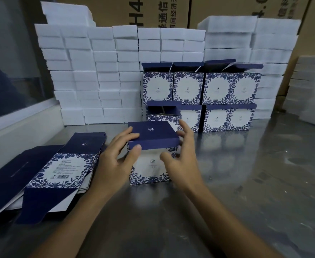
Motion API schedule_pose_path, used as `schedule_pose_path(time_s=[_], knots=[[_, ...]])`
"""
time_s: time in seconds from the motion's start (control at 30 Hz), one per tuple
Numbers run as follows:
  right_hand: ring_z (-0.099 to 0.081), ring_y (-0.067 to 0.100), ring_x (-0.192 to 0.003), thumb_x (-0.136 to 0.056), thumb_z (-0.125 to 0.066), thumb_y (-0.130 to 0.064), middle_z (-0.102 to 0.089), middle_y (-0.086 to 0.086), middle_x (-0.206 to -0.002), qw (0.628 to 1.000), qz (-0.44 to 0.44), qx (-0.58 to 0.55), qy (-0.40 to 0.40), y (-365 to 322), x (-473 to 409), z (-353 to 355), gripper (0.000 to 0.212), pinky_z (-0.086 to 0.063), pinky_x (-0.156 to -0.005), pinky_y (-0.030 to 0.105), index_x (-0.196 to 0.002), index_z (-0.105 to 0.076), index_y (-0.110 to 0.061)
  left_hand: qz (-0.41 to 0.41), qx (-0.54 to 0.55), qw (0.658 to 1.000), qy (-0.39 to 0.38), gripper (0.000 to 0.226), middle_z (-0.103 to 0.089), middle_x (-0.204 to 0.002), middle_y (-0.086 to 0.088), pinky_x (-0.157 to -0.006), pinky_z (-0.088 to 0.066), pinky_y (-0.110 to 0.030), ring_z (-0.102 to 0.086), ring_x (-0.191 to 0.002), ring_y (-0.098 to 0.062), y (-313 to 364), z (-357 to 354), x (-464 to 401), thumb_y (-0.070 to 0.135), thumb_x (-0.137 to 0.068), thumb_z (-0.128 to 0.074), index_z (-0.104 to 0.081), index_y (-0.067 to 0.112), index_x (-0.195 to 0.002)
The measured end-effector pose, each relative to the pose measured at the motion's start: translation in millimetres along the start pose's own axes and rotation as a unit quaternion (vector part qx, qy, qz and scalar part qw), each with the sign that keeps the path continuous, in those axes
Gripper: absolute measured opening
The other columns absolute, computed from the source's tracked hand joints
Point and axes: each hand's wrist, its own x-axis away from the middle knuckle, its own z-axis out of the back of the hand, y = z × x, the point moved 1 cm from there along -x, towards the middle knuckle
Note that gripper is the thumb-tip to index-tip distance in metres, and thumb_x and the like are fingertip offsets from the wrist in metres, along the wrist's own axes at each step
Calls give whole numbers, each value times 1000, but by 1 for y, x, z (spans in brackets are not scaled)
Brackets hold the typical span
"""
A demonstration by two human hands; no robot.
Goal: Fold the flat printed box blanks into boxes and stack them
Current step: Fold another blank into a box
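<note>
nearest to us, two bare forearms reach forward over the grey metal desk (pixel 246 174), which shines and mirrors the things on it. at the near left lies the pile of flat blanks (pixel 46 172), fanned a little; the top one shows a white panel with a barcode inside a blue leaf border, with plain navy flaps at both ends.

just past the blanks, in the middle, the box being folded (pixel 149 164) stands upright on the desk, its white face with blue leaf print turned toward us and its navy lid (pixel 153 135) lying across the top with the front flap hanging over the edge. our left hand (pixel 115 157) takes the box at its left upper corner: the thumb presses the lid's front flap and the fingers curl over the lid's left edge, so this grip holds the lid. our right hand (pixel 182 157) is at the box's right side with its fingers spread and nearly straight, the thumb near the front face; this grip is open, not clasped round anything.

behind the box stands the stack of finished boxes (pixel 201 97), two rows high, with navy top flaps standing open. farther back, white foam blocks (pixel 97 71) are stacked like a wall, and brown cartons (pixel 162 12) with printed letters rise behind them.
</note>
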Motion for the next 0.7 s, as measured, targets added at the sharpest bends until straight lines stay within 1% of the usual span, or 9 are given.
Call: schedule_pose_path(time_s=[0.07,0.13,0.2,0.3,0.37,0.43,0.5,0.6,0.7], knots=[[-33,5,-139,-85,-59,-39,-31,-14,-147,994,46,97,9,-1,2,-3,57,-38,-111,42,-139,-44,-48,3,6,1000,14,23,-47,-142,23,-103,-44,-23,-40,-130,13,1,-2,0,39,-96,-56,-60,41,-118],[-28,12,-142,-91,-58,-45,-32,-4,-152,974,103,200,20,-2,4,-5,41,-31,-113,44,-132,-58,-43,-8,0,1000,28,26,-49,-141,20,-96,-46,-14,-44,-122,18,3,-3,1,33,-95,-52,-62,36,-119],[-31,22,-143,-95,-60,-40,-38,5,-151,950,158,267,42,-4,4,-7,33,-29,-110,45,-128,-66,-37,-39,-40,997,53,26,-53,-140,8,-90,-41,-3,-46,-117,21,5,-4,3,20,-97,-55,-66,24,-120],[-41,32,-138,-95,-64,-35,-48,11,-147,914,235,320,89,-6,3,-6,26,-31,-104,47,-118,-73,-32,-96,-113,985,89,24,-59,-133,-2,-93,-42,-7,-53,-117,5,7,-7,5,6,-96,-59,-69,7,-118],[-52,29,-125,-94,-66,-33,-58,6,-135,908,253,323,87,-7,3,-9,24,-38,-97,50,-117,-74,-30,-113,-128,980,99,25,-63,-128,-4,-94,-49,-20,-57,-115,-5,10,-8,6,10,-95,-58,-70,4,-116],[-55,26,-113,-94,-67,-31,-64,1,-122,915,246,307,86,-8,4,-12,22,-43,-89,50,-114,-76,-28,-118,-129,979,104,26,-65,-126,-6,-91,-54,-33,-60,-113,-11,12,-9,5,12,-94,-56,-71,3,-114],[-56,27,-107,-93,-68,-29,-66,1,-113,926,238,278,87,-9,2,-13,20,-47,-82,50,-110,-77,-25,-117,-126,979,107,26,-66,-124,-8,-87,-57,-40,-62,-111,-15,13,-10,5,12,-93,-56,-71,2,-112],[-55,29,-100,-94,-68,-24,-67,2,-106,941,228,237,84,-10,-2,-13,16,-49,-75,50,-106,-78,-21,-110,-128,980,104,25,-67,-122,-8,-84,-57,-38,-63,-109,-16,14,-11,5,13,-93,-57,-72,3,-111],[-54,26,-99,-93,-69,-23,-66,0,-103,946,216,223,88,-8,-4,-15,15,-50,-73,49,-104,-78,-20,-94,-122,983,101,25,-67,-122,-5,-81,-57,-31,-63,-107,-13,14,-12,4,16,-94,-56,-73,6,-109]])
